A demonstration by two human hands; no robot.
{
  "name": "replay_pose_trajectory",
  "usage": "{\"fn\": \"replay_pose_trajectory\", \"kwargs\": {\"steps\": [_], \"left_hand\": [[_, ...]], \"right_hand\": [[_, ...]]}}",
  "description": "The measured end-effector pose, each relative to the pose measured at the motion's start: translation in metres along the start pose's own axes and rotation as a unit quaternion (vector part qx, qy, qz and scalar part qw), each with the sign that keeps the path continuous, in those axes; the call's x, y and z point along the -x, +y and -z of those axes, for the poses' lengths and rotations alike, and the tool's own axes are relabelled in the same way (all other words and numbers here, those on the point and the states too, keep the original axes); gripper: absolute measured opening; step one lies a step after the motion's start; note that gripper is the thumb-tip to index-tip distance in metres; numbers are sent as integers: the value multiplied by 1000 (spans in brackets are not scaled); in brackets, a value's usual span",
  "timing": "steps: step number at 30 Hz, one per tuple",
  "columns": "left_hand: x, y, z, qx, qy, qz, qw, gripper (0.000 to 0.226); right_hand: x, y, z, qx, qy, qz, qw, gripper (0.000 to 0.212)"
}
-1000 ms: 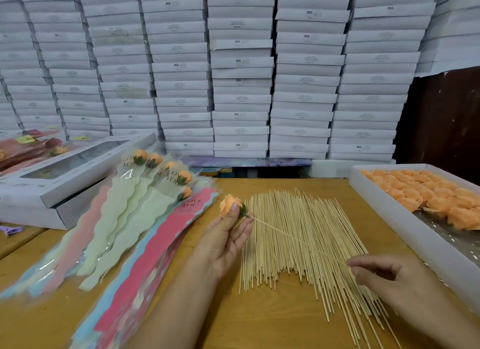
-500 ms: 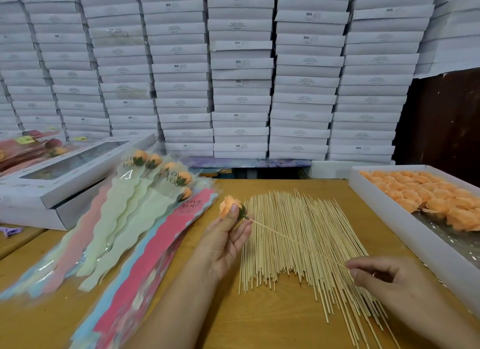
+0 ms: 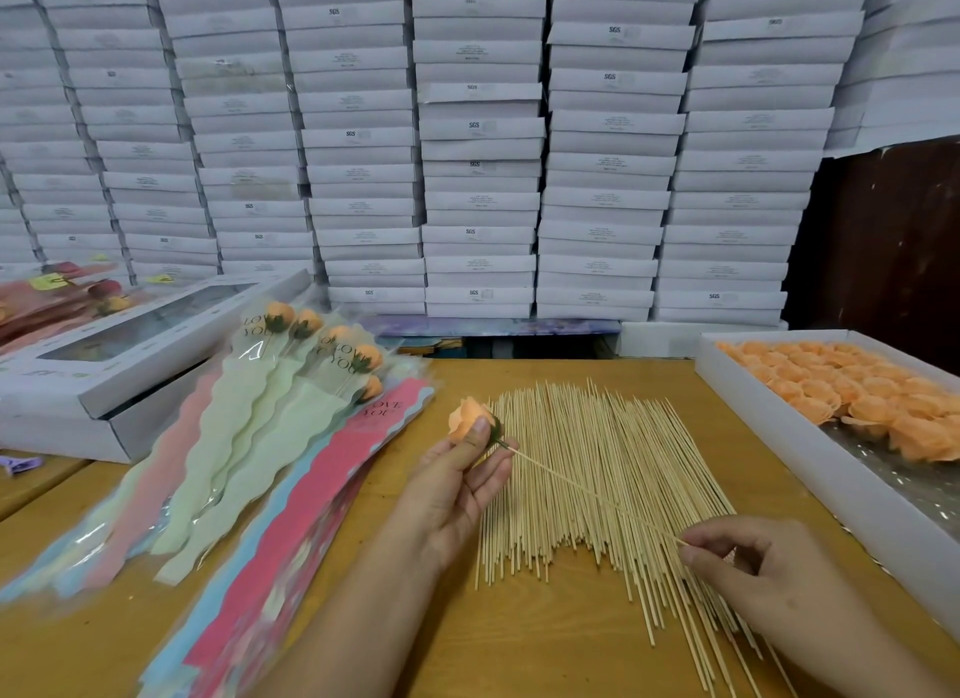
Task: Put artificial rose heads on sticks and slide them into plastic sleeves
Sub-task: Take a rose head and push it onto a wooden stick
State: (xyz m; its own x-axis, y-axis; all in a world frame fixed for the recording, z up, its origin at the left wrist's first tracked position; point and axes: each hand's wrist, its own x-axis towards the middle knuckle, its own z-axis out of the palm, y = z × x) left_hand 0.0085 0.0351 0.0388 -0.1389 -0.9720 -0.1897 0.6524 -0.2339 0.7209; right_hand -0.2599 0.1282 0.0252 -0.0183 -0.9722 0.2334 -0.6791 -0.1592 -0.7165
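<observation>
On the bench: one wooden bench, everything's laid out on it.
Counts: five finished roses in sleeves, one rose head being worked, one stick in play. Loose sticks and tray roses are too many to count.
Left hand: thumb and fingers pinch the rose head from below, just above the stick pile.
Right hand: pinches the stick's far end, well apart from the left.
Stick: runs straight between both hands, tip pushed into the green base.
Rose head look: peachy orange, layered petals, green calyx.
Empty sleeves: pink and blue stack left of the left hand.
Tray: white, along the right edge.
Behind: a wall of stacked white boxes.
</observation>
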Motion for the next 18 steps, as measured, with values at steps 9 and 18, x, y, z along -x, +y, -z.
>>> {"fn": "replay_pose_trajectory", "kwargs": {"steps": [9,18], "left_hand": [[3,-2,-1,-2,-10,3,1000,51],[2,-3,-1,6,-15,2,1000,45]], "right_hand": [[2,2,-8,77,-46,57,994,24],[2,4,-10,59,-64,39,995,21]]}}
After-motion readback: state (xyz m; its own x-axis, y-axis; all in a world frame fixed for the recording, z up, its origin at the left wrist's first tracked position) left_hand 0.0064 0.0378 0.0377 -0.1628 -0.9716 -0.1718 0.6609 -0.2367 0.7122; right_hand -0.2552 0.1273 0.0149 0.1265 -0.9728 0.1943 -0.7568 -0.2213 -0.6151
